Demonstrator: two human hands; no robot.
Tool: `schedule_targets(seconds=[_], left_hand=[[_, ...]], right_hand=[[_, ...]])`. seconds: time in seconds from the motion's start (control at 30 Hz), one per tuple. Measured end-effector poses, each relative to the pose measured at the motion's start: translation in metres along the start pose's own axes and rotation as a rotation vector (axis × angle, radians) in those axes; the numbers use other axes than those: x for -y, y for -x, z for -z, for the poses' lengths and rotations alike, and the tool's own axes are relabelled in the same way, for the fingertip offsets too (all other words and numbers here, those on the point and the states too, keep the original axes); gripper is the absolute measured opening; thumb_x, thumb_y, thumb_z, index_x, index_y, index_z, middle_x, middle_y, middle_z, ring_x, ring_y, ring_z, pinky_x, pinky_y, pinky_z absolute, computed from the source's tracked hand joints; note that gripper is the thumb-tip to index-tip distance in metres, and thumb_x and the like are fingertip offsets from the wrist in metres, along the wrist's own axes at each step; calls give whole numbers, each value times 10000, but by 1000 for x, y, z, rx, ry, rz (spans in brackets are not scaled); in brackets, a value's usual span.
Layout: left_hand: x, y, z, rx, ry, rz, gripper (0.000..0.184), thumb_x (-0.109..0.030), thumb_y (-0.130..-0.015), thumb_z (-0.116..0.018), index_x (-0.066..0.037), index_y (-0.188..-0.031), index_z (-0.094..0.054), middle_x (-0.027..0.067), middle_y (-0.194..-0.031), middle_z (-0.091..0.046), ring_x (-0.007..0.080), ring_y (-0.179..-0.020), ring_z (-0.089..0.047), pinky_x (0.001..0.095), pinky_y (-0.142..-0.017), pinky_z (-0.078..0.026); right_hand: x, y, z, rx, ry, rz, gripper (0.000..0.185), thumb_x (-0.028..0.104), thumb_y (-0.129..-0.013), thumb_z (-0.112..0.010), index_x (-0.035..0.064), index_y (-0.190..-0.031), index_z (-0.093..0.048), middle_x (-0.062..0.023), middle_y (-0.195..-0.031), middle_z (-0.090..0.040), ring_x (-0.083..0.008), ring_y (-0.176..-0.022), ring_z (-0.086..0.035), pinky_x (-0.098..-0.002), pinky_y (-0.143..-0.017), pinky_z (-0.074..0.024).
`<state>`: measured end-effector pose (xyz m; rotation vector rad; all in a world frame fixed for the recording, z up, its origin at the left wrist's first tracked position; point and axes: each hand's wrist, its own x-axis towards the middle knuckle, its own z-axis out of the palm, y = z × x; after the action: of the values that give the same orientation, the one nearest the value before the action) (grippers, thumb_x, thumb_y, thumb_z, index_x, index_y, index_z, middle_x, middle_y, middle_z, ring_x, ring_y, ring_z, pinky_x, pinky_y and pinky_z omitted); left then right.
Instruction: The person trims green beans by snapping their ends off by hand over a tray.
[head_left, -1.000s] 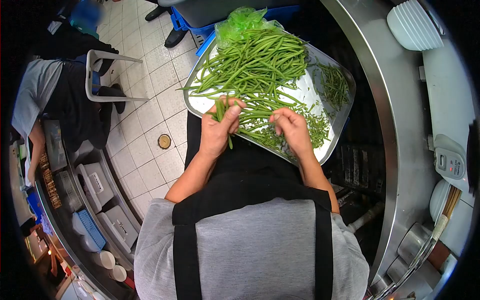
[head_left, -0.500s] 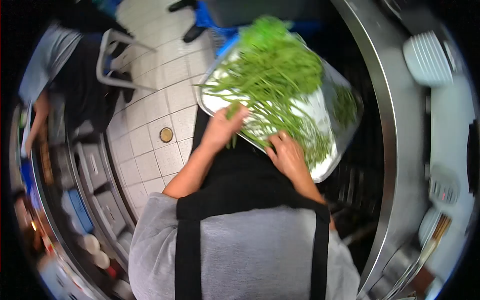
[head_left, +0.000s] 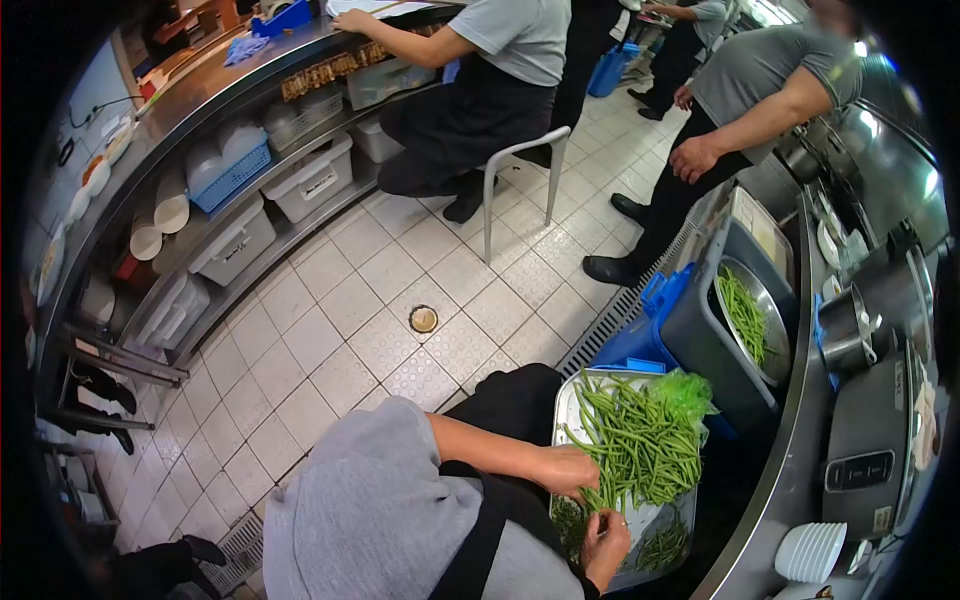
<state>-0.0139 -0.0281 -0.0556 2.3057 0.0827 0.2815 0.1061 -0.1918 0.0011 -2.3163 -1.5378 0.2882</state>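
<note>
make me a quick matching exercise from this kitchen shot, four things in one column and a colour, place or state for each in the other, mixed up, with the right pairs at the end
Things:
1. plastic bag
2. steel bowl
3. stack of bowls
4. round floor fitting

Colour, place or state:
A. white, at the lower right
B. set among pale floor tiles
C. bright green, beside the bean pile on the tray
D. holding green beans

Right pairs: 1-C, 2-D, 3-A, 4-B
</note>
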Motion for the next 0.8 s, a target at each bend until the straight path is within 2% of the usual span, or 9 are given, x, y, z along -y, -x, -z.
schedule_targets(seconds=[0.1,0.23,0.33,0.43,0.5,0.53,0.63,0.67,0.8], left_hand=[[-2,0,1,-66,62,-9,265,-283,-722,-696,-46,-826,-639,165,-787,-613,379,-791,-606,465,-660,-479],[-6,3,5,-59,81,-2,278,-289,-743,-689,-34,-840,-636,171,-834,-614,375,-817,-604,472,-679,-475],[-4,2,-2,-47,68,29,247,-271,-768,-680,-37,-809,-612,154,-834,-602,367,-821,-596,468,-688,-463],[-1,-2,-11,0,86,77,255,-258,-785,-670,-19,-858,-618,172,-849,-617,373,-835,-597,464,-703,-461],[-1,-3,-14,-19,177,76,268,-257,-791,-668,-9,-885,-629,187,-819,-625,385,-810,-598,467,-692,-459],[-3,-2,-14,-108,255,86,285,-283,-768,-677,-2,-790,-638,212,-685,-605,376,-678,-600,464,-611,-441],[-2,-3,-13,-142,451,136,300,-282,-766,-680,10,-819,-637,209,-672,-607,344,-635,-596,444,-596,-438],[0,-2,-13,-191,480,115,317,-282,-748,-689,18,-833,-637,203,-670,-611,303,-603,-588,428,-588,-439],[-6,5,-4,-129,498,216,328,-318,-791,-693,-6,-881,-650,141,-698,-638,243,-630,-613,394,-596,-448]], right_hand=[[0,-2,9,52,-229,-113,98,57,-818,-604,-7,-891,-614,-160,-785,-596,-328,-712,-571,-393,-646,-439],[2,0,10,37,-219,-4,134,30,-833,-561,-19,-955,-588,-185,-805,-586,-333,-719,-574,-382,-637,-439],[-7,0,3,11,-4,103,179,23,-838,-544,-18,-1012,-563,-205,-828,-578,-355,-748,-565,-375,-674,-440],[-19,-5,-5,-43,187,228,195,50,-870,-548,-23,-1051,-549,-165,-825,-589,-300,-751,-571,-361,-696,-447],[-29,-9,-6,35,115,152,237,151,-898,-495,25,-1087,-558,-227,-971,-577,-392,-891,-544,-441,-768,-434],[-30,-11,-6,76,81,110,265,202,-911,-469,49,-1106,-563,-258,-1044,-571,-439,-962,-531,-481,-803,-427],[-19,-15,6,26,142,143,245,163,-894,-470,36,-1080,-567,-247,-984,-577,-435,-913,-540,-485,-769,-434],[-20,-17,6,-45,140,247,242,149,-886,-469,27,-1069,-569,-242,-947,-577,-437,-880,-543,-480,-761,-436],[-10,-25,8,-37,96,226,252,189,-908,-467,22,-1065,-573,-242,-964,-583,-440,-876,-546,-463,-769,-439]])
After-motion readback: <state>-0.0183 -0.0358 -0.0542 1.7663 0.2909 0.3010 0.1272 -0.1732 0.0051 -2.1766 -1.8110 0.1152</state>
